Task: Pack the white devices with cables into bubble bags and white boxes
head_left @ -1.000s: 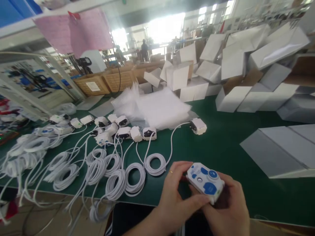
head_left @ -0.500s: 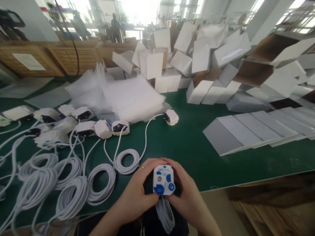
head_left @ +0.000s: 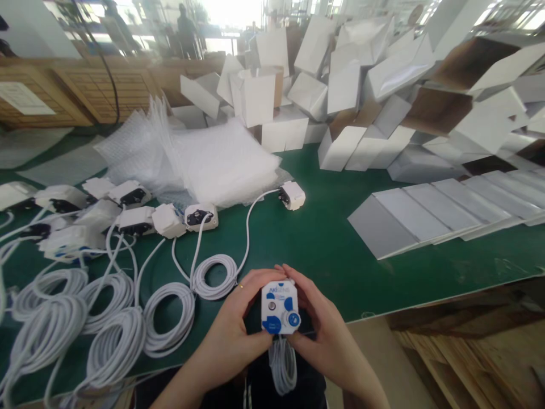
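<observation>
Between both hands, at the table's front edge, is a white sensor box (head_left: pixel 279 307) with blue patches, a round blue-marked knob and a small metal screw on its face. My left hand (head_left: pixel 238 324) is closed around its left side, thumb at the lower corner. My right hand (head_left: pixel 321 329) grips the right side in the same way. Below the box hangs its coiled grey-white cable (head_left: pixel 283 366). Left of my hands lies another coiled cable (head_left: pixel 215 276), which runs to a similar white box (head_left: pixel 292 195) further back on the table.
Several more white boxes (head_left: pixel 136 220) with coiled cables (head_left: pixel 114 346) crowd the left. Behind them lies a stack of bubble-wrap bags (head_left: pixel 225 162). White cartons (head_left: pixel 259 99) are heaped at the back, and flat white cartons (head_left: pixel 395 224) overlap on the right of the green table (head_left: pixel 323 244).
The camera view has shifted slightly, so the scene sits a little further left and higher. Both hands still hold the sensor box in nearly the same pose.
</observation>
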Demonstrator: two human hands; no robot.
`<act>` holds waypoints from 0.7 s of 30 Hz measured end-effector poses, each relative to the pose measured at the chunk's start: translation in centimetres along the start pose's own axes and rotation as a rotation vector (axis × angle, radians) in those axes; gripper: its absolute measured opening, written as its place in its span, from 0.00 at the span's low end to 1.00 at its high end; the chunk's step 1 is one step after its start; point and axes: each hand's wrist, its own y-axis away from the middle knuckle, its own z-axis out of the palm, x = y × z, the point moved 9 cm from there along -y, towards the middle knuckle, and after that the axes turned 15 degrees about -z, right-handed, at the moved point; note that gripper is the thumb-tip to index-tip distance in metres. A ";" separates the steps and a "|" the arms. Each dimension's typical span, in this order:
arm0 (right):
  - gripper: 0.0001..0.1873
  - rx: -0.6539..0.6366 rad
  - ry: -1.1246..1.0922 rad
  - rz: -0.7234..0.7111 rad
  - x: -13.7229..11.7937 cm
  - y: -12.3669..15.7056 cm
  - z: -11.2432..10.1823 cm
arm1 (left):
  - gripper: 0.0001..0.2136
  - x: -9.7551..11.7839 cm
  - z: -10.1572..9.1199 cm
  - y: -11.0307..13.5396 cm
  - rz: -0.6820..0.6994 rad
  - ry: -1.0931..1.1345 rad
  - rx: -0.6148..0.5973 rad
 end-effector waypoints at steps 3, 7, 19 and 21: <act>0.37 -0.036 -0.277 -0.013 -0.6 -0.3 0.0 | 0.32 -0.1 0.1 0.0 -0.004 0.024 -0.016; 0.27 0.050 -0.466 0.047 -0.4 -0.9 -0.4 | 0.31 0.0 -0.1 0.0 0.011 0.005 0.007; 0.23 0.168 -0.452 0.111 0.3 -1.1 -0.6 | 0.29 -1.2 -0.6 -0.3 -0.072 0.187 0.025; 0.23 0.199 -0.369 0.053 0.2 -0.8 -1.0 | 0.31 -2.1 -0.7 -0.4 -0.133 0.354 0.020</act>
